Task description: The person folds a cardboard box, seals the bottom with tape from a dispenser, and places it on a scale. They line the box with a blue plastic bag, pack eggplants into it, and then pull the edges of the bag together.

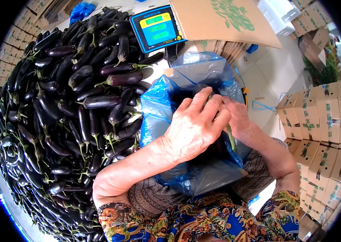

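Observation:
Over an open carton (218, 183) lined with a blue plastic bag (156, 115), my two hands are close together. My left hand (196, 123) has its fingers curled over a dark eggplant (198, 87), with a bit of green stem showing between them. My right hand (237, 115) is closed beside it, its fingertips partly covered by the left. A green stem (231, 139) pokes out below the hands; the eggplant it belongs to is mostly hidden. Dark eggplants lie inside the carton, in deep shadow.
A large heap of eggplants (65, 109) fills the left side. Beyond the carton stands a scale display (158, 28) with lit numbers, against a cardboard flap (223, 18). Stacked printed cartons (317, 113) line the right. A white foam box (277, 16) sits farther back.

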Tool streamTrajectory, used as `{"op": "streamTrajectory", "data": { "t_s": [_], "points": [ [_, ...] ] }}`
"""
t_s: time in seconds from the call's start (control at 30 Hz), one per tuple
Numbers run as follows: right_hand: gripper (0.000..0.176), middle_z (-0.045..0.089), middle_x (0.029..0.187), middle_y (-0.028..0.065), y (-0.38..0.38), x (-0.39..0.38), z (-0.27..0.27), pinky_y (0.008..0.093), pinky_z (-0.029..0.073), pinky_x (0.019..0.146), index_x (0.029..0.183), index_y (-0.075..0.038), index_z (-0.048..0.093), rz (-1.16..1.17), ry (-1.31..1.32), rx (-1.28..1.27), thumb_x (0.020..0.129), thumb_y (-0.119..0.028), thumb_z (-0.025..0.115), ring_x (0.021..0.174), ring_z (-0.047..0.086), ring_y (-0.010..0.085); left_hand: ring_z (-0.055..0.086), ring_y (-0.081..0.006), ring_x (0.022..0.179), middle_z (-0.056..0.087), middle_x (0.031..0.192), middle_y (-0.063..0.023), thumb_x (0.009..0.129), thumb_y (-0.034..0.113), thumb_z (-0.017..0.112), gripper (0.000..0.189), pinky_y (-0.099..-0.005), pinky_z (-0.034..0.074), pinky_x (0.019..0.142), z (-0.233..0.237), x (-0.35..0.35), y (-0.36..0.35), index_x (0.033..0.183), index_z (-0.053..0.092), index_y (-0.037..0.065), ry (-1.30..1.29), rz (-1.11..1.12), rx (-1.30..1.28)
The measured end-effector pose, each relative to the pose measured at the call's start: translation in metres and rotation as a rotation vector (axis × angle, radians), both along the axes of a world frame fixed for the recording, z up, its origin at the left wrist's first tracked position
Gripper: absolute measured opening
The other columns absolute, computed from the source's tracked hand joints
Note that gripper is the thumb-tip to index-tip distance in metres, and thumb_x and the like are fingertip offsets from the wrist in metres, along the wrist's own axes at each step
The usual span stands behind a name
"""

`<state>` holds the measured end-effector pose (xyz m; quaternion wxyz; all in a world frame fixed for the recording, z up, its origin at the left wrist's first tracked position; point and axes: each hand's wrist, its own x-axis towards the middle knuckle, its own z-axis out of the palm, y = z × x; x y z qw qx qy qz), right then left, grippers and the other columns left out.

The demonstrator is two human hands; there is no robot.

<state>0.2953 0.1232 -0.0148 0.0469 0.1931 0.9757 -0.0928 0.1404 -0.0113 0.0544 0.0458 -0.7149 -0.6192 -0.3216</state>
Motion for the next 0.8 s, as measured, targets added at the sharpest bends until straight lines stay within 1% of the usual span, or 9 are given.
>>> {"op": "streamTrajectory", "data": {
  "t_s": [0.13,0.2,0.3,0.33,0.43,0.53,0.57,0.67,0.8],
  "points": [
    [0.037,0.060,0.097,0.0154,0.001,-0.003,0.001,0.0399,0.055,0.064,0.104,0.003,0.059,0.067,-0.085,0.092,0.082,-0.025,0.068,0.084,0.064,0.0292,0.061,-0.0342,0.102,0.062,0.108,-0.0147,0.070,0.007,0.062,0.027,-0.0381,0.054,0.084,-0.001,-0.009,0.004,0.097,0.060,0.001,-0.031,0.018,0.048],
    [0.041,0.060,0.098,0.0155,-0.007,-0.014,0.003,0.0396,0.055,0.066,0.103,0.004,0.061,-0.025,-0.224,0.140,0.083,-0.032,0.068,0.087,0.064,0.0286,0.063,-0.0340,0.099,0.063,0.106,-0.0147,0.071,0.001,0.062,0.026,-0.0388,0.054,0.083,0.002,-0.019,0.005,0.097,0.060,0.002,-0.063,0.027,0.088],
    [0.050,0.058,0.100,0.0169,-0.005,-0.013,-0.024,0.0368,0.054,0.065,0.106,0.006,0.060,0.014,-0.053,0.231,0.083,-0.039,0.067,0.088,0.062,0.0275,0.063,-0.0345,0.097,0.065,0.104,-0.0152,0.070,-0.009,0.062,0.028,-0.0404,0.053,0.082,0.002,-0.031,0.004,0.096,0.061,0.003,-0.159,0.073,0.062],
    [0.056,0.056,0.101,0.0181,-0.006,-0.016,-0.032,0.0349,0.054,0.064,0.106,0.008,0.059,-0.004,-0.058,0.282,0.080,-0.041,0.069,0.085,0.061,0.0261,0.063,-0.0305,0.091,0.065,0.099,-0.0115,0.072,0.000,0.063,0.021,-0.0367,0.054,0.076,-0.003,-0.034,0.007,0.092,0.059,0.005,-0.131,0.096,0.108],
    [0.059,0.056,0.096,0.0186,-0.006,-0.025,-0.037,0.0331,0.053,0.061,0.107,0.010,0.058,-0.013,-0.104,0.350,0.072,-0.035,0.076,0.082,0.061,0.0242,0.062,-0.0323,0.090,0.064,0.098,-0.0121,0.073,-0.004,0.066,0.023,-0.0390,0.053,0.075,-0.008,-0.040,0.004,0.094,0.060,0.005,-0.198,0.105,0.065],
    [0.056,0.057,0.094,0.0189,-0.001,-0.030,-0.035,0.0334,0.054,0.059,0.107,0.011,0.058,-0.031,-0.155,0.258,0.071,-0.029,0.074,0.079,0.062,0.0246,0.062,-0.0316,0.090,0.064,0.099,-0.0111,0.072,-0.003,0.066,0.024,-0.0388,0.053,0.075,-0.011,-0.038,0.000,0.094,0.061,0.006,-0.210,0.087,0.024],
    [0.057,0.058,0.095,0.0207,0.001,-0.029,-0.032,0.0327,0.054,0.060,0.106,0.011,0.058,-0.009,-0.137,0.250,0.070,-0.031,0.072,0.077,0.063,0.0254,0.064,-0.0346,0.096,0.065,0.104,-0.0156,0.072,-0.009,0.066,0.029,-0.0380,0.053,0.082,-0.010,-0.038,-0.004,0.098,0.061,0.002,-0.228,0.080,-0.017],
    [0.054,0.058,0.098,0.0243,-0.002,-0.032,-0.015,0.0354,0.056,0.063,0.100,0.011,0.058,-0.063,-0.149,0.233,0.073,-0.034,0.071,0.080,0.065,0.0299,0.063,-0.0345,0.097,0.065,0.105,-0.0153,0.072,-0.009,0.065,0.029,-0.0378,0.053,0.083,-0.016,-0.041,-0.007,0.098,0.061,0.003,-0.190,0.084,0.019],
    [0.056,0.058,0.100,0.0271,-0.007,-0.040,0.020,0.0402,0.057,0.069,0.104,0.011,0.053,-0.212,-0.166,0.025,0.079,-0.037,0.068,0.085,0.065,0.0367,0.063,-0.0351,0.097,0.065,0.105,-0.0150,0.071,-0.011,0.063,0.030,-0.0384,0.052,0.083,-0.016,-0.042,-0.011,0.098,0.061,0.003,-0.223,0.102,0.004]
  ]
}}
